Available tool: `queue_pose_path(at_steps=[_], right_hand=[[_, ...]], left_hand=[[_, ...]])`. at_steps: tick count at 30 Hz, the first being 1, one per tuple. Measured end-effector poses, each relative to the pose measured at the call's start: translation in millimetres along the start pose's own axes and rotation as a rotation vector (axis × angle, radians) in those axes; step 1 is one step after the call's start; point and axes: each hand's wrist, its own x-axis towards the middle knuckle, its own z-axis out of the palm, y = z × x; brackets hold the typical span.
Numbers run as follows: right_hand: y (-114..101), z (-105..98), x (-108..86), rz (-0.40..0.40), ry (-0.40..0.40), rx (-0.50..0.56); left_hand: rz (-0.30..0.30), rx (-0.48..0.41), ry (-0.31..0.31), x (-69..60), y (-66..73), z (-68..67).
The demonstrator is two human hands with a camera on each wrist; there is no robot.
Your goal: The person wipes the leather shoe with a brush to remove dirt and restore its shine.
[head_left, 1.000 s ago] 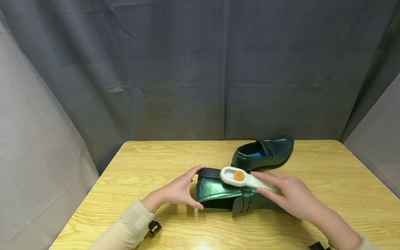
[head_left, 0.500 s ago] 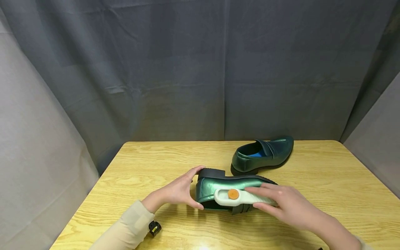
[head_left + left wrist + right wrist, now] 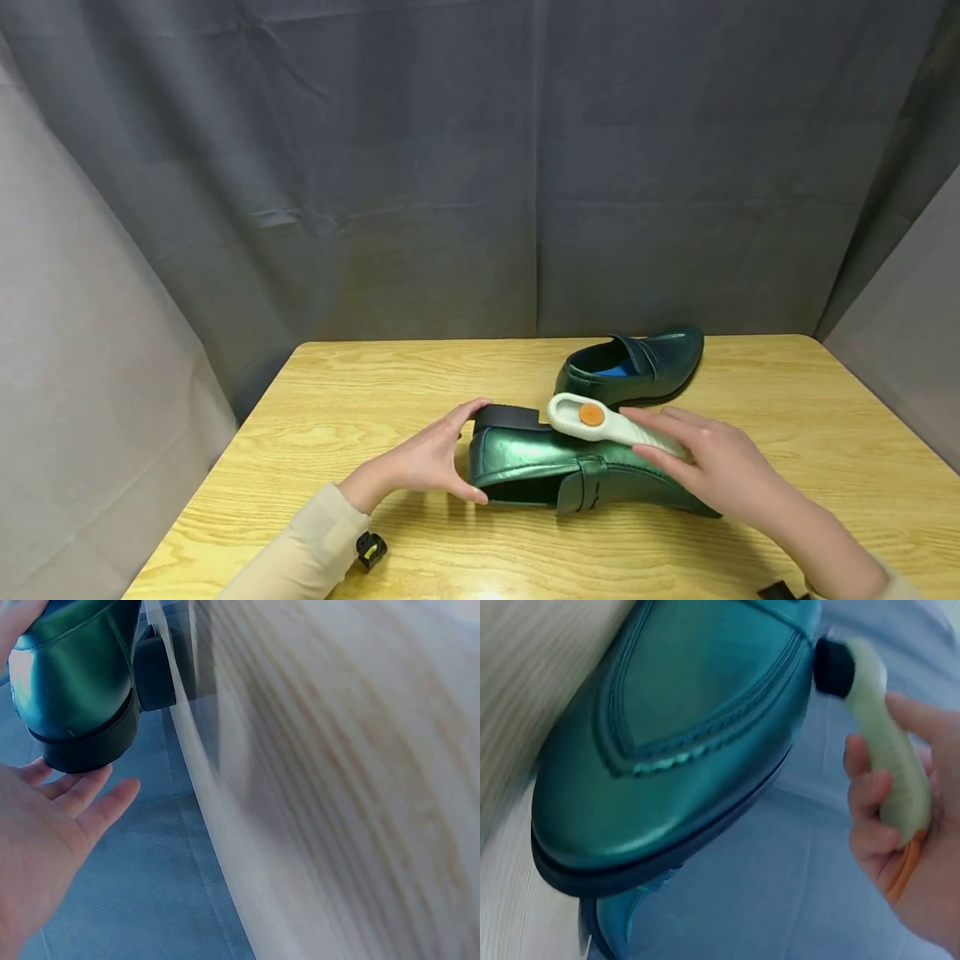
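Observation:
A shiny green loafer (image 3: pixel 525 454) lies on its side on the table, its opening toward me and its dark sole facing away. My left hand (image 3: pixel 412 461) holds its heel end, thumb at the opening's rim and fingers at the heel block; the left wrist view shows the fingertips against that heel (image 3: pixel 94 750). In my right hand (image 3: pixel 723 467) is a brush (image 3: pixel 622 427) with a pale handle, an orange round button and an orange cord loop. Its black head (image 3: pixel 834 667) is at the loafer's side, near the sole edge; I cannot tell whether it touches.
Behind, a second green loafer (image 3: pixel 637 367) with a blue insole stands upright on the wooden table (image 3: pixel 397 375). Grey cloth (image 3: pixel 420 183) hangs beyond the table's far edge. A small black device (image 3: pixel 371 548) is at my left wrist.
The brush went from near the sole edge down toward the opening, then back up and right to the sole edge. My left hand and both loafers have stayed in place.

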Motion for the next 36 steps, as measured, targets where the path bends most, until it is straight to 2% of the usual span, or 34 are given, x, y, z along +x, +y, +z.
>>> queue_pose_path(at_steps=[4,7,9,15,19,22,28,30,32,36], right_hand=[[-12,6,-6.3,-0.146,-0.003,0.049],[-18,9,-9.0,-0.216,-0.024,0.065],[-16,9,-8.7,-0.186,-0.046,0.063],[5,0,-1.9,0.04,-0.026,-0.003],[13,-3,-1.7,0.088,0.011,-0.032],[9,-2,-5.9,0.056,0.024,-0.023],[-7,7,-15.8,-0.164,0.073,0.044],[-10,9,-17.8,-0.208,0.067,0.054],[-12,10,-19.7,-0.209,0.043,0.052],[-8,8,-22.8,-0.151,0.038,-0.005]], left_hand=[[-0.001,0.006,0.004,-0.9,-0.4,-0.1],[-0.005,0.007,0.001,-0.8,-0.6,-0.2],[-0.006,0.012,0.001,-0.3,-0.8,-0.5],[-0.023,0.022,0.003,0.5,-0.9,-1.1],[-0.03,0.021,-0.003,-0.2,-0.1,-0.2],[-0.03,0.027,-0.006,-1.0,-0.5,0.8],[-0.01,0.064,-0.005,0.0,-1.5,-0.3],[-0.004,0.073,-0.007,0.8,-1.7,-1.3],[-0.001,0.073,-0.01,1.5,-1.4,-2.0],[0.0,0.071,-0.017,2.8,-0.7,-1.6]])
